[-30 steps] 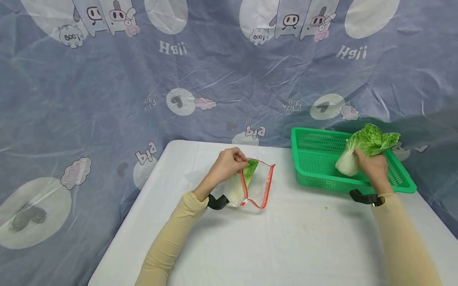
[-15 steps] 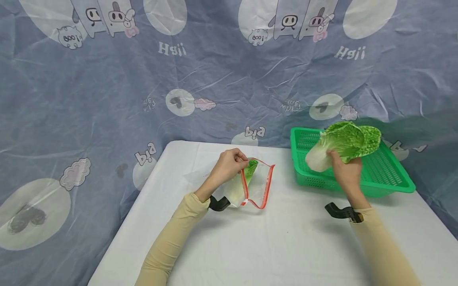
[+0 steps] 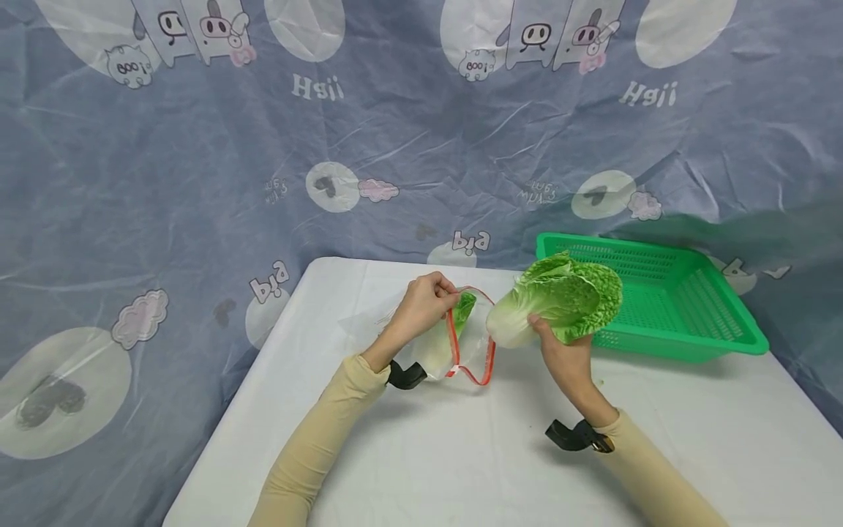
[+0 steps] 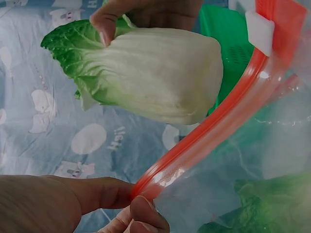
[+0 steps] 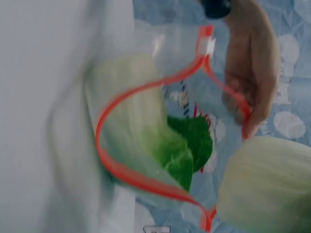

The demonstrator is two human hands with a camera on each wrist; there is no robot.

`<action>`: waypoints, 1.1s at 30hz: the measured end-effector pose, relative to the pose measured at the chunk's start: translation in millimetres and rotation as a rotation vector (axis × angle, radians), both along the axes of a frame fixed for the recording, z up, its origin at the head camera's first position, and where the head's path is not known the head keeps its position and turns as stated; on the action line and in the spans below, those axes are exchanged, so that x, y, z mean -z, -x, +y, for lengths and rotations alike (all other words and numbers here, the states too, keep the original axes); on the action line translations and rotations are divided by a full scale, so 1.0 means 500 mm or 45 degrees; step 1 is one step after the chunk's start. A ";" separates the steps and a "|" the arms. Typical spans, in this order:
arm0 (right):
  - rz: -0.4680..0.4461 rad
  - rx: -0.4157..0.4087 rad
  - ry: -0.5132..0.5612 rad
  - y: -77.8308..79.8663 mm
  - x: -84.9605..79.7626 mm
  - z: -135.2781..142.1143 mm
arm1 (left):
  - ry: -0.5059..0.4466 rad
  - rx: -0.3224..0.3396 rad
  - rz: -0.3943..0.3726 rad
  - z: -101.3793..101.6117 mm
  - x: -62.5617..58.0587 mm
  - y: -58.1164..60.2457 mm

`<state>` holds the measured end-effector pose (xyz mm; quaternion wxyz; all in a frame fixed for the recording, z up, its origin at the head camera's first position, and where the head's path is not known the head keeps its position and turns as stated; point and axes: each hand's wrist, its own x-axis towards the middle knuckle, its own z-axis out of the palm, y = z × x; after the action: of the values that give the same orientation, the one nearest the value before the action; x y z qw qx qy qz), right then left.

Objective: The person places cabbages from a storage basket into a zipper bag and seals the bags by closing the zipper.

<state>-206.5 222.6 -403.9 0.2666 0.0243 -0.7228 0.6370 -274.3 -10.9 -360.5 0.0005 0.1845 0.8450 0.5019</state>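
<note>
My left hand [image 3: 421,304] pinches the red rim of a clear zip bag [image 3: 490,362] between thumb and fingers. The bag's mouth gapes toward the right, and a white slider [image 4: 260,32] sits at one end of the red zip. Inside lies one napa cabbage [image 5: 131,97], pale base with green leaf tips. My right hand [image 3: 569,359] grips a second napa cabbage [image 3: 560,296] by its leafy half, thumb across the near side. That cabbage's white base points left, close to the bag's mouth. In the head view it overlaps the rim; touching or apart, I cannot tell.
A green plastic basket [image 3: 698,340] with slotted walls stands at the right back of the white table [image 3: 461,454]. Behind the table hangs a blue-grey printed cloth [image 3: 408,132]. A small green scrap [image 3: 599,382] lies on the table near the basket.
My right hand has lifted the second cabbage out of the basket and carried it left to the bag's mouth. The left hand keeps its pinch on the bag, almost unmoved.
</note>
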 end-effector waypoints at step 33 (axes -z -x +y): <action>-0.178 -0.414 -0.660 -0.009 0.115 -0.082 | -0.011 0.001 -0.100 0.026 0.009 -0.012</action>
<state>-201.9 181.5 -461.2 0.0958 0.1629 -0.8643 0.4660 -268.3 1.9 -365.1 0.0331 0.1652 0.8422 0.5122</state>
